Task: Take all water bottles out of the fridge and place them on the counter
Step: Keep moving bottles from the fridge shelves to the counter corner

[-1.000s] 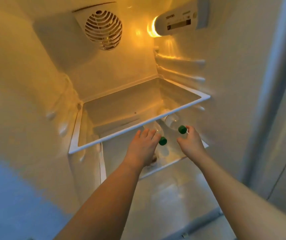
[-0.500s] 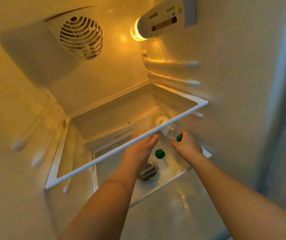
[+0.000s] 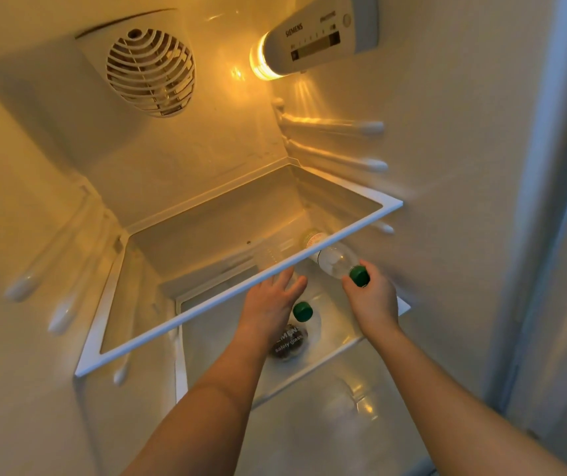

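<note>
Two clear water bottles with green caps are inside the fridge, below the upper glass shelf (image 3: 234, 293). My right hand (image 3: 373, 302) grips the neck of one bottle (image 3: 337, 261) just under its green cap, and that bottle tilts back under the shelf. The second bottle (image 3: 304, 312) stands on the lower shelf (image 3: 374, 341) with its cap showing beside my left hand. My left hand (image 3: 271, 304) reaches under the upper shelf with fingers extended, touching or close to that second bottle; whether it holds it I cannot tell. Most of the second bottle's body is hidden.
The fridge's fan grille (image 3: 149, 72) and lit lamp housing (image 3: 313, 39) are at the top. Shelf rails (image 3: 337, 127) stick out from the right wall. The white front rim of the upper shelf crosses just above both hands. The fridge's right edge (image 3: 543, 235) runs down the right.
My right hand has lifted its bottle a little up and to the right. My left hand has stayed by the second bottle. The camera has tilted slightly upward.
</note>
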Demonstrator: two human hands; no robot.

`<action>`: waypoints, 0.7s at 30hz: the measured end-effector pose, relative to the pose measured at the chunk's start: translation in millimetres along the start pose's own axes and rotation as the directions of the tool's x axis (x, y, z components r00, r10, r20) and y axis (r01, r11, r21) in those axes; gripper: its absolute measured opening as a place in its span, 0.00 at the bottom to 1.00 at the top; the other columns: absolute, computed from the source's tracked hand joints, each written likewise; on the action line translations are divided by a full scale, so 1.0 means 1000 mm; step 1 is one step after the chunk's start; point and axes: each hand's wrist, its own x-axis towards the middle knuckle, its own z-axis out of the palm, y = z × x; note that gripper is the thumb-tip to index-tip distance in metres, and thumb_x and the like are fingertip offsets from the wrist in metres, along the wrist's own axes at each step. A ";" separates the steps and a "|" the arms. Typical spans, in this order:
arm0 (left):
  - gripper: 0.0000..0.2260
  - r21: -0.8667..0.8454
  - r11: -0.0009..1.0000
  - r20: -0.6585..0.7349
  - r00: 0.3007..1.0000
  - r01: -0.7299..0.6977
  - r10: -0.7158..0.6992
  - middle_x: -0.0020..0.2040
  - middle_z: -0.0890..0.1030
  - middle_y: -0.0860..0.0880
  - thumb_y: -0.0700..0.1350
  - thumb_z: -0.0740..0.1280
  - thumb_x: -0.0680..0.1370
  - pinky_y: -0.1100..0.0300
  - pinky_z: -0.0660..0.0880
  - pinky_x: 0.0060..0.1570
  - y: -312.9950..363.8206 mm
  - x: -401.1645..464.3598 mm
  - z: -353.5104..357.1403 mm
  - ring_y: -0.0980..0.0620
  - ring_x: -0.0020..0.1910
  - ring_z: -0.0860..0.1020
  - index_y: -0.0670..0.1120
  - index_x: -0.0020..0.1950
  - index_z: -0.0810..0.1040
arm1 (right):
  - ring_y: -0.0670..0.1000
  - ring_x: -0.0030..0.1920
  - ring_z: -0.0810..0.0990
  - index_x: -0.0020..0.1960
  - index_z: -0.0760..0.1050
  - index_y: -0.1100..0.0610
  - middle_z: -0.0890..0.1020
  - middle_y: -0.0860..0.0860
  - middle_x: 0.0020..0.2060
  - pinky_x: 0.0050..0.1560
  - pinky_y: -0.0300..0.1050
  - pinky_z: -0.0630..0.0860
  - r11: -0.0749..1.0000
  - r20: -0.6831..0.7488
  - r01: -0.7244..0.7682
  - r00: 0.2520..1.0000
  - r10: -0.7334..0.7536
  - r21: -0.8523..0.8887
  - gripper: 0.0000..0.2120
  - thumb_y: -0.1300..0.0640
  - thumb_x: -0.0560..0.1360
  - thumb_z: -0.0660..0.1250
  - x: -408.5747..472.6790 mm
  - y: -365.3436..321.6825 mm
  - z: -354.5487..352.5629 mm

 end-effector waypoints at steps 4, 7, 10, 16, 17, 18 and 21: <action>0.28 -0.058 0.998 -0.112 0.993 0.014 -0.020 0.67 0.75 0.42 0.35 0.73 0.66 0.49 0.76 0.57 0.007 -0.018 -0.011 0.37 0.61 0.76 0.48 0.66 0.75 | 0.42 0.46 0.76 0.56 0.75 0.50 0.78 0.42 0.45 0.39 0.23 0.69 0.985 -0.127 0.077 0.990 -0.057 0.154 0.10 0.53 0.76 0.70 -0.019 -0.003 -0.015; 0.33 -0.186 0.980 -0.167 0.980 0.074 -0.105 0.63 0.77 0.43 0.36 0.77 0.57 0.52 0.79 0.46 0.014 -0.036 -0.022 0.40 0.57 0.78 0.47 0.61 0.77 | 0.45 0.46 0.78 0.59 0.77 0.54 0.79 0.48 0.47 0.44 0.29 0.72 0.957 -0.211 0.133 0.974 -0.079 0.257 0.14 0.51 0.75 0.70 -0.027 -0.012 -0.026; 0.32 -0.381 0.911 -0.146 0.963 0.154 -0.225 0.72 0.65 0.48 0.38 0.75 0.67 0.51 0.78 0.47 0.021 -0.052 -0.028 0.45 0.67 0.69 0.50 0.68 0.68 | 0.48 0.39 0.71 0.46 0.76 0.51 0.72 0.45 0.38 0.42 0.39 0.69 0.925 -0.341 0.294 0.918 -0.203 0.239 0.05 0.51 0.75 0.70 -0.035 -0.033 -0.038; 0.25 -0.803 0.539 -0.150 0.790 0.253 -0.594 0.61 0.73 0.54 0.51 0.74 0.73 0.65 0.66 0.56 0.038 -0.074 -0.060 0.57 0.59 0.72 0.55 0.66 0.68 | 0.52 0.52 0.69 0.47 0.72 0.51 0.66 0.45 0.46 0.55 0.36 0.69 0.875 -0.333 0.408 0.889 -0.315 0.261 0.13 0.42 0.73 0.68 -0.044 -0.076 -0.040; 0.24 -0.821 0.513 -0.160 0.760 0.252 -0.630 0.58 0.73 0.55 0.53 0.74 0.73 0.67 0.66 0.56 0.039 -0.075 -0.065 0.58 0.58 0.72 0.56 0.65 0.68 | 0.50 0.53 0.69 0.47 0.72 0.52 0.66 0.46 0.47 0.56 0.36 0.69 0.871 -0.327 0.424 0.883 -0.337 0.247 0.14 0.42 0.74 0.67 -0.044 -0.078 -0.039; 0.24 -0.826 0.507 -0.176 0.743 0.245 -0.645 0.56 0.72 0.57 0.55 0.74 0.73 0.69 0.65 0.54 0.040 -0.078 -0.070 0.59 0.57 0.71 0.57 0.65 0.68 | 0.48 0.52 0.70 0.47 0.71 0.53 0.68 0.47 0.47 0.54 0.37 0.69 0.863 -0.308 0.438 0.881 -0.358 0.251 0.14 0.42 0.74 0.67 -0.044 -0.081 -0.037; 0.27 -0.831 0.516 -0.198 0.757 0.207 -0.623 0.58 0.72 0.59 0.57 0.73 0.72 0.77 0.61 0.54 0.043 -0.087 -0.082 0.63 0.57 0.69 0.63 0.65 0.64 | 0.41 0.43 0.72 0.47 0.72 0.54 0.73 0.49 0.42 0.45 0.31 0.69 0.831 -0.263 0.458 0.884 -0.388 0.314 0.14 0.44 0.75 0.68 -0.046 -0.084 -0.032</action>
